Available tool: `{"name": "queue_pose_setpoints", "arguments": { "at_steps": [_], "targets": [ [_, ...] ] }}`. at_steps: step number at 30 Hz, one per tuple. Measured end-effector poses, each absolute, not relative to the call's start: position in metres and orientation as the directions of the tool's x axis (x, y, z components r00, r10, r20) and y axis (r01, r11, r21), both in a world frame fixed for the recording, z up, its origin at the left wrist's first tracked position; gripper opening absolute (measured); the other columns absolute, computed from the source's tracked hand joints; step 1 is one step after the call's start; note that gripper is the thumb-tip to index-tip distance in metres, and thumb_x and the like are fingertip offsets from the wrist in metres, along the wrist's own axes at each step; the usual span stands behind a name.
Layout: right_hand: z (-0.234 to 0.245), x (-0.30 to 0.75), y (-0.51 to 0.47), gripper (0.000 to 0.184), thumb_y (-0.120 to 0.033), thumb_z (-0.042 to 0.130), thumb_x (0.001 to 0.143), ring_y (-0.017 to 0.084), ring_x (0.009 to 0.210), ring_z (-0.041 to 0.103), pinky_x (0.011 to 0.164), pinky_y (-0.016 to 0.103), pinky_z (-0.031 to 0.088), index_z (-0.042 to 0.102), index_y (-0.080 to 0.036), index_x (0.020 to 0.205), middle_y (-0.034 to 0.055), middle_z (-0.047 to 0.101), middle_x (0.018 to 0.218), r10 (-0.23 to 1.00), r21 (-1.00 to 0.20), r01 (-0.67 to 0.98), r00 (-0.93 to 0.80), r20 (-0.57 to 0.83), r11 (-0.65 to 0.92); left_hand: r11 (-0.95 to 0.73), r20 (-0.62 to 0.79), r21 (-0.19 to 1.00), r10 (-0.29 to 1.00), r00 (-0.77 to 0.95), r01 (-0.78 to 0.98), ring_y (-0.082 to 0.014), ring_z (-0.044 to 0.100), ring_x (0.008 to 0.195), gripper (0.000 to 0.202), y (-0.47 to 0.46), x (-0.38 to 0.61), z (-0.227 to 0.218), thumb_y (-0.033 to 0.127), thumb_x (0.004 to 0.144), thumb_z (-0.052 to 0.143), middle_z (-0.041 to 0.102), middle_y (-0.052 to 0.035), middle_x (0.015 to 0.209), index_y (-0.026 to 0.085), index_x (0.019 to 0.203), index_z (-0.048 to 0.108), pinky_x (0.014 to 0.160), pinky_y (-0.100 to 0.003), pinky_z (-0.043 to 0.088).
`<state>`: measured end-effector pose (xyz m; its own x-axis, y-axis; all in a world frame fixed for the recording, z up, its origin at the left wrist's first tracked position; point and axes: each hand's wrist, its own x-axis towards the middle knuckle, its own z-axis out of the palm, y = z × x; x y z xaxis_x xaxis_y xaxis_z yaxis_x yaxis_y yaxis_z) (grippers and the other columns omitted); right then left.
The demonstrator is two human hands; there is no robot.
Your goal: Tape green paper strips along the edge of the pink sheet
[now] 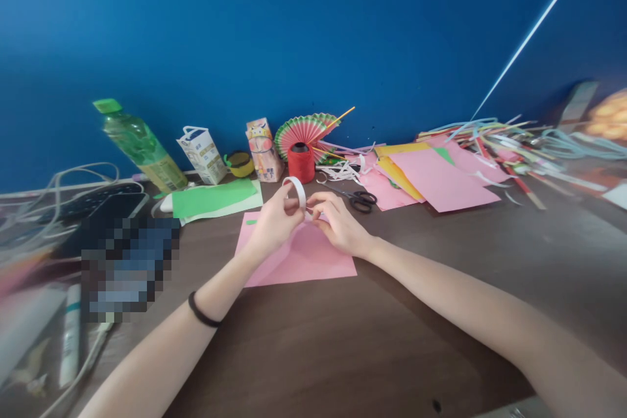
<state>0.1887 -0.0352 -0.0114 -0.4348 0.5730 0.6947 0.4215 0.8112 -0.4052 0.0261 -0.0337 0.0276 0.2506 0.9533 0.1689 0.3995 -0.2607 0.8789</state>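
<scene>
Between finger and thumb, my left hand (275, 219) grips a roll of white tape (296, 191), held on edge above the desk. My right hand (337, 219) is pinched close beside the roll, its fingertips at the tape's lower side. Whether a tape end lies between those fingertips is too small to make out. Below both hands a pink paper sheet (304, 268) lies flat, with a small green strip (251, 222) near its upper left corner. Black-handled scissors (361, 201) rest just beyond my right hand.
A red thread spool (300, 166), a pleated paper fan (306, 127) and a green bottle (142, 147) stand along the blue wall. Green paper (215, 199) lies left, more pink sheets (441, 176) right. A white marker (71, 336) and cables are at the left edge.
</scene>
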Motion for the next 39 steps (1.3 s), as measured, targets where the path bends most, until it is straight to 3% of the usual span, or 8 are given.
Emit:
{"name": "queue_pose_setpoints", "arguments": {
  "at_steps": [10, 14, 17, 20, 23, 29, 39],
  "targets": [
    [-0.014, 0.191, -0.034, 0.006, -0.020, 0.046, 0.085, 0.020, 0.098, 0.052, 0.083, 0.040, 0.041, 0.043, -0.022, 0.090, 0.0078, 0.056, 0.098, 0.560, -0.411, 0.409, -0.370, 0.742, 0.815, -0.235, 0.158, 0.955, 0.920, 0.359, 0.182, -0.0130, 0.058, 0.073, 0.046, -0.022, 0.019, 0.022, 0.019, 0.075, 0.049, 0.063, -0.0006, 0.075, 0.012, 0.119, 0.042, 0.071, -0.026, 0.044],
    [-0.018, 0.190, -0.033, 0.024, -0.021, 0.048, 0.085, 0.019, 0.097, 0.055, 0.085, 0.039, 0.042, 0.039, -0.021, 0.107, 0.0088, 0.057, 0.100, 0.609, -0.511, 0.351, -0.290, 0.738, 0.785, -0.257, 0.157, 0.924, 0.930, 0.333, 0.283, -0.0135, 0.057, 0.067, 0.038, -0.024, 0.019, 0.025, 0.022, 0.075, 0.050, 0.061, 0.0021, 0.065, 0.013, 0.112, 0.051, 0.068, -0.026, 0.044],
    [-0.017, 0.190, -0.032, 0.034, -0.022, 0.048, 0.085, 0.019, 0.098, 0.056, 0.090, 0.040, 0.040, 0.035, -0.022, 0.117, 0.0067, 0.061, 0.097, 0.648, -0.557, 0.340, -0.292, 0.703, 0.758, -0.289, 0.173, 0.884, 0.933, 0.316, 0.368, -0.0156, 0.058, 0.071, 0.029, -0.025, 0.018, 0.025, 0.027, 0.077, 0.049, 0.063, 0.0005, 0.069, 0.016, 0.101, 0.059, 0.069, -0.027, 0.045],
    [-0.012, 0.191, -0.033, 0.024, -0.023, 0.049, 0.085, 0.019, 0.091, 0.056, 0.086, 0.039, 0.041, 0.046, -0.023, 0.109, 0.0043, 0.062, 0.090, 0.655, -0.528, 0.397, -0.340, 0.675, 0.751, -0.338, 0.179, 0.832, 0.915, 0.363, 0.441, -0.0168, 0.059, 0.075, 0.023, -0.026, 0.018, 0.024, 0.030, 0.079, 0.046, 0.065, -0.0015, 0.078, 0.017, 0.088, 0.063, 0.070, -0.028, 0.045],
    [-0.010, 0.192, -0.033, 0.009, -0.022, 0.048, 0.086, 0.017, 0.082, 0.056, 0.077, 0.033, 0.044, 0.054, -0.022, 0.091, 0.0036, 0.061, 0.084, 0.656, -0.523, 0.412, -0.325, 0.681, 0.746, -0.382, 0.184, 0.805, 0.888, 0.421, 0.454, -0.0173, 0.060, 0.079, 0.022, -0.027, 0.019, 0.023, 0.028, 0.080, 0.045, 0.066, -0.0024, 0.084, 0.018, 0.087, 0.062, 0.074, -0.030, 0.046],
    [-0.012, 0.192, -0.031, 0.011, -0.021, 0.046, 0.087, 0.016, 0.081, 0.056, 0.076, 0.032, 0.045, 0.055, -0.021, 0.080, 0.0033, 0.060, 0.081, 0.631, -0.513, 0.385, -0.306, 0.713, 0.767, -0.417, 0.210, 0.789, 0.873, 0.440, 0.451, -0.0189, 0.062, 0.079, 0.019, -0.029, 0.021, 0.018, 0.018, 0.074, 0.048, 0.066, -0.0029, 0.080, 0.020, 0.089, 0.060, 0.075, -0.032, 0.048],
    [-0.009, 0.188, -0.037, 0.012, -0.019, 0.047, 0.086, 0.019, 0.102, 0.054, 0.086, 0.040, 0.043, 0.056, -0.023, 0.079, 0.0060, 0.061, 0.106, 0.539, -0.380, 0.436, -0.334, 0.774, 0.816, -0.393, 0.246, 0.783, 0.907, 0.340, 0.481, -0.0180, 0.063, 0.085, 0.023, -0.032, 0.023, 0.025, 0.016, 0.076, 0.045, 0.067, -0.0037, 0.090, 0.018, 0.096, 0.054, 0.077, -0.029, 0.047]
  ]
}}
